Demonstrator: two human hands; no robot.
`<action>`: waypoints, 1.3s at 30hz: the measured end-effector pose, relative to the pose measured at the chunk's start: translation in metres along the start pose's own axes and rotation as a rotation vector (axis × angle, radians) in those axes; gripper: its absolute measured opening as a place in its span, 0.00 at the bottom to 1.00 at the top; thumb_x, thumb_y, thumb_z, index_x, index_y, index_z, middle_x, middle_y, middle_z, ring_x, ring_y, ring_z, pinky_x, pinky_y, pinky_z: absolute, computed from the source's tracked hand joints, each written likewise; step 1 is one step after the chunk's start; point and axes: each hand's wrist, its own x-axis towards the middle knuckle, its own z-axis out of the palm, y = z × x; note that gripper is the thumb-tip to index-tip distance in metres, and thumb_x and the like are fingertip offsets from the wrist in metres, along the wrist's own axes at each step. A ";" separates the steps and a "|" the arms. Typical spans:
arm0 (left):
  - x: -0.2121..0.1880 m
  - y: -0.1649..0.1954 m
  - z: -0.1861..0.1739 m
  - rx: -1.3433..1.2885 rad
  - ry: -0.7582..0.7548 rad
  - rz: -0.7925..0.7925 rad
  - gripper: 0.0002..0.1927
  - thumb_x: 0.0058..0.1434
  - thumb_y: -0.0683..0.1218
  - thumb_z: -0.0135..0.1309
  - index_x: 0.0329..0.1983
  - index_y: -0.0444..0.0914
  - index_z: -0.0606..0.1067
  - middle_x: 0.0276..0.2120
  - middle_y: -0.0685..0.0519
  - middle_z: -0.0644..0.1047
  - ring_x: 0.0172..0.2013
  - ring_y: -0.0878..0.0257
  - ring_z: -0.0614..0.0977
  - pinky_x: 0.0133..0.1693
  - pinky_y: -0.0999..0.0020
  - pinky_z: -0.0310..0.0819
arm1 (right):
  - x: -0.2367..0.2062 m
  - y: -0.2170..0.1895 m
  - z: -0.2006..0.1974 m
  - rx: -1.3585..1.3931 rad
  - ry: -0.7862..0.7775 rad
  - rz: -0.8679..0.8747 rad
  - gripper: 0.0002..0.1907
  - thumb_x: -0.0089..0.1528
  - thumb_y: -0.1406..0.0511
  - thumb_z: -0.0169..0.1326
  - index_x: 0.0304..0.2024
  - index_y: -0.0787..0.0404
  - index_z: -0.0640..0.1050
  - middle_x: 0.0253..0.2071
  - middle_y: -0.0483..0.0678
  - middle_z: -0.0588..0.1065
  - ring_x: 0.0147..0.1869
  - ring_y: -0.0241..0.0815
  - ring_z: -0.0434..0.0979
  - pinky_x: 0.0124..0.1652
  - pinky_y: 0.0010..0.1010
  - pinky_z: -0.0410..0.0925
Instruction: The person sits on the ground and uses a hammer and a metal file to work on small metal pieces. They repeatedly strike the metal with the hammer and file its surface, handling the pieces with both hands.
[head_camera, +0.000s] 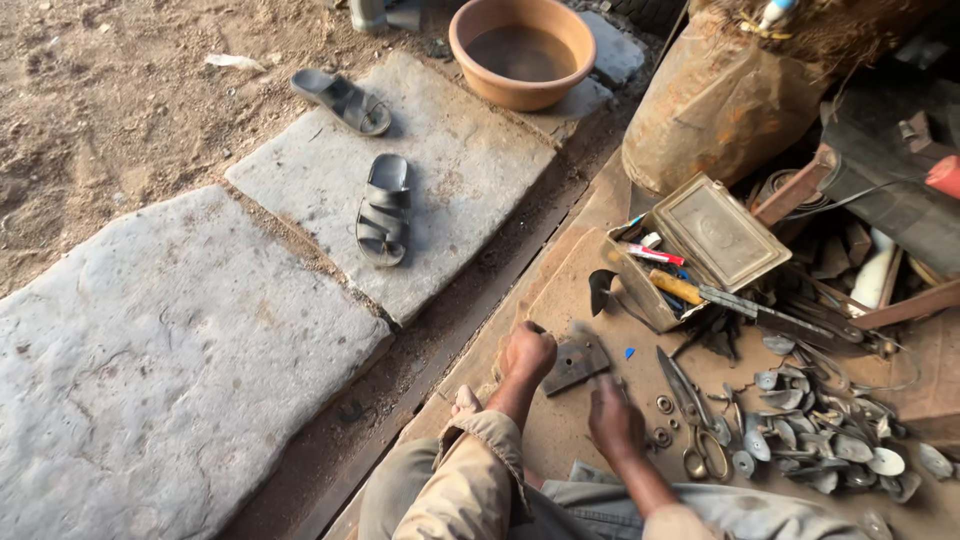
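I saw my left hand (527, 353) clenched on a dark plate (577, 362), my right hand (613, 418) just beside it, its grip blurred, perhaps mid-work, scissors (692, 418) untouched nearby.

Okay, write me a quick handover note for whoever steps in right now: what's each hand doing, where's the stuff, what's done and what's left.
Left hand: fist closed on the left edge of the dark flat metal piece, steadying it on the board.
Right hand: closed just below that piece; its grip is blurred, so what it holds cannot be told.
Scissors and small rings lie right of the right hand; the pile of small metal discs sits further right.
Open tin box with tools is behind.
Done: piece placed and gripped.
Left: no finished mark or cut shows on it yet.
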 end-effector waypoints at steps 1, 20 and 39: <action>0.000 0.000 -0.001 -0.007 0.002 -0.001 0.17 0.60 0.49 0.49 0.51 0.46 0.78 0.53 0.43 0.80 0.56 0.46 0.79 0.58 0.52 0.71 | 0.001 -0.003 -0.001 -0.069 -0.147 0.033 0.16 0.68 0.53 0.44 0.40 0.56 0.76 0.39 0.60 0.78 0.42 0.66 0.79 0.40 0.56 0.70; -0.003 -0.002 -0.006 -0.004 0.010 0.001 0.16 0.61 0.51 0.52 0.50 0.48 0.80 0.52 0.46 0.81 0.56 0.49 0.80 0.58 0.53 0.71 | 0.003 0.002 -0.003 0.123 -0.171 0.192 0.18 0.69 0.52 0.44 0.40 0.58 0.78 0.36 0.61 0.77 0.42 0.69 0.76 0.39 0.56 0.68; 0.019 -0.014 0.023 0.120 -0.016 0.010 0.16 0.61 0.49 0.48 0.49 0.46 0.81 0.50 0.43 0.81 0.53 0.46 0.81 0.54 0.52 0.73 | -0.001 0.006 0.009 0.424 -0.116 0.217 0.19 0.72 0.54 0.43 0.39 0.61 0.75 0.21 0.51 0.72 0.24 0.44 0.74 0.29 0.37 0.67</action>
